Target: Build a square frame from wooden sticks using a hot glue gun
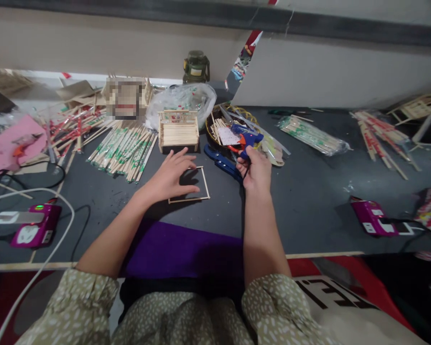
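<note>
A thin square frame of wooden sticks [205, 182] lies flat on the dark table. Over its left side hovers or rests my left hand [174, 175], fingers spread, holding nothing; contact with the frame cannot be made out. My right hand [254, 168] is wrapped round the handle of a blue glue gun [250, 139] with an orange part, held above the edge of a round basket [211, 130] of sticks. Just behind the frame stands a small wooden stick bench [179, 134]. Beside my right hand lies a dark blue tool [221, 162], perhaps pliers or cutters.
Bundles of wrapped chopsticks [124, 151] lie at the left, and another pack [313, 134] at the right. Purple power adapters [38, 225] with cables stand on both sides. A purple cloth [187, 249] covers the front edge. A green jar [196, 67] stands behind.
</note>
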`<state>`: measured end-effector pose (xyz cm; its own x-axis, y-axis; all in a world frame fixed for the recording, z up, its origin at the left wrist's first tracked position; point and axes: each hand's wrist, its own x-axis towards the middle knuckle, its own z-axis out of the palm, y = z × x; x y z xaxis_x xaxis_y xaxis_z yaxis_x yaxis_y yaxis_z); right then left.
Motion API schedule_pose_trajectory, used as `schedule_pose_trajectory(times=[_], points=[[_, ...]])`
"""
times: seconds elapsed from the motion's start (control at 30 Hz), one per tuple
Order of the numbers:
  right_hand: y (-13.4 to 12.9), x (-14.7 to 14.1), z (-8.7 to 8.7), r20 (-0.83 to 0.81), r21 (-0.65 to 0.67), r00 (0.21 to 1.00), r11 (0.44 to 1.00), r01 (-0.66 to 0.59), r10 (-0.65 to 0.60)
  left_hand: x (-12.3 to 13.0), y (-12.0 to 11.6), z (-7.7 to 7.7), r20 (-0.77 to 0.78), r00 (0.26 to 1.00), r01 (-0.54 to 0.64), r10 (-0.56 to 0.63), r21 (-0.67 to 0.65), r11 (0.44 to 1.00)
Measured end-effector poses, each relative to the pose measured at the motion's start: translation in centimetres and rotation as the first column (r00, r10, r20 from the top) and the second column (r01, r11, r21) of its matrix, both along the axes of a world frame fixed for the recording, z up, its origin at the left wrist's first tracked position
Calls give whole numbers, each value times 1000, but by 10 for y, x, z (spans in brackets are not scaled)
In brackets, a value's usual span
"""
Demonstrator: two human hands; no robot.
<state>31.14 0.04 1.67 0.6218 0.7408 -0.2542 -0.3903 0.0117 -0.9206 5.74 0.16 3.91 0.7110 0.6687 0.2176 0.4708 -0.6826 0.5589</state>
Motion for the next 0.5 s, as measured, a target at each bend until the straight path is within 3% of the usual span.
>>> schedule_pose_trajectory(times=[0.1,0.27,0.5], points=[[0,1,0,-14,-2,1000,1000,-4,4,32,19,4,8,999,49,-49,57,997],[1,3,-3,-57,5,998,1000,-12,12,80,53,-6,-38,994,103,-99,141,985],[0,6,-4,-86,21,996,999,-31,32,101,60,-7,-177,984,51,-22,163,985]])
